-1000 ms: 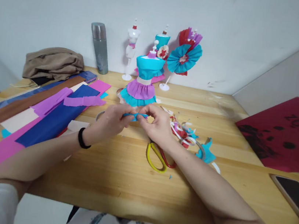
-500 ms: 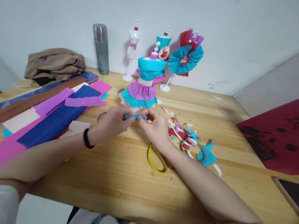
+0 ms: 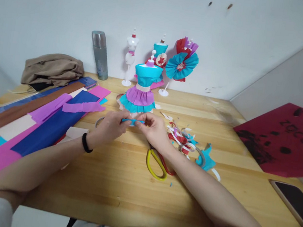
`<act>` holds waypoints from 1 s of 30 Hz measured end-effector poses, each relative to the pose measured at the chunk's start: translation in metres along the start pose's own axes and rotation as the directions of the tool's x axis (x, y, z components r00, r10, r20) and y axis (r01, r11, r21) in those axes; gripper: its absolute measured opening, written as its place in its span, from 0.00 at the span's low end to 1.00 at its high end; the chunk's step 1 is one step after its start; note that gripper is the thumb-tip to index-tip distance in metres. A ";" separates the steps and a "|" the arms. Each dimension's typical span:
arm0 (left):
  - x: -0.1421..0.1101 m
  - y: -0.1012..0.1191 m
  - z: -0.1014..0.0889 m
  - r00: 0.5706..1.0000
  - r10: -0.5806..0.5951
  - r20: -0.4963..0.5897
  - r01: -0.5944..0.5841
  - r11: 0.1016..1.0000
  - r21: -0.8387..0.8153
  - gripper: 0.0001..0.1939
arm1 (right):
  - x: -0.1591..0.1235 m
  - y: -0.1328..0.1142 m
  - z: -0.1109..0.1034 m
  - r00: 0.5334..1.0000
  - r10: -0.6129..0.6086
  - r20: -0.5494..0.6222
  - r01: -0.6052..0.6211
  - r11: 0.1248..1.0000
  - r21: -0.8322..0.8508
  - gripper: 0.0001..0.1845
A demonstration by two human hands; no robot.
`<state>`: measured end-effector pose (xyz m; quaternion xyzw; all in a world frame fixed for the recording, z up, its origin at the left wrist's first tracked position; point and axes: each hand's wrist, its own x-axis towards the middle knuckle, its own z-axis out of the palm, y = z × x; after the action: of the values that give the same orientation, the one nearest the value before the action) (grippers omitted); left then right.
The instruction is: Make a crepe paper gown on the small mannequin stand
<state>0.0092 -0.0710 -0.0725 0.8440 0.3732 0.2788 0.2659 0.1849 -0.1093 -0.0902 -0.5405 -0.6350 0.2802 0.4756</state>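
Note:
Between my hands a narrow strip of blue crepe paper (image 3: pixel 132 121) is stretched level above the table. My left hand (image 3: pixel 111 126) pinches its left end, with a black band around the wrist. The right end is pinched by my right hand (image 3: pixel 155 129). Just behind stands a small mannequin (image 3: pixel 144 86) in a blue top, a pale belt and a ruffled purple and blue skirt. Scissors (image 3: pixel 156 165) with yellow and red handles lie under my right wrist, their blades mostly hidden.
Crepe paper sheets (image 3: pixel 50 129) spread over the left side. Paper scraps and tape rings (image 3: pixel 185 141) lie to the right. More mannequins (image 3: pixel 130 56) and a thermos (image 3: pixel 100 55) stand by the wall. A folded brown cloth (image 3: pixel 53 69), a red bag (image 3: pixel 285 140) and a phone (image 3: pixel 295 203) flank the work area.
The view has tilted slightly upward, so the scene sits a little lower. Both hands keep their pinch on the blue strip, and more of it now shows between the fingers.

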 end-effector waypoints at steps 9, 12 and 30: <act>0.001 -0.004 -0.003 0.983 0.123 0.133 -0.129 0.991 0.040 0.08 | -0.004 -0.006 -0.004 0.981 -0.157 0.113 0.183 0.940 -0.287 0.12; 0.000 -0.004 -0.002 0.982 0.112 0.152 -0.121 0.991 0.049 0.09 | -0.004 -0.005 -0.004 0.971 -0.192 0.141 0.229 0.918 -0.323 0.05; -0.006 -0.015 0.021 0.978 -0.029 0.208 -0.073 0.880 0.469 0.09 | -0.006 0.002 0.007 0.940 0.113 0.321 0.134 0.746 -0.653 0.07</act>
<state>0.0123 -0.0725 -0.0985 0.9121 0.3903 0.0919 0.0856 0.1792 -0.1136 -0.0967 -0.6139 -0.7681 0.1214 0.1359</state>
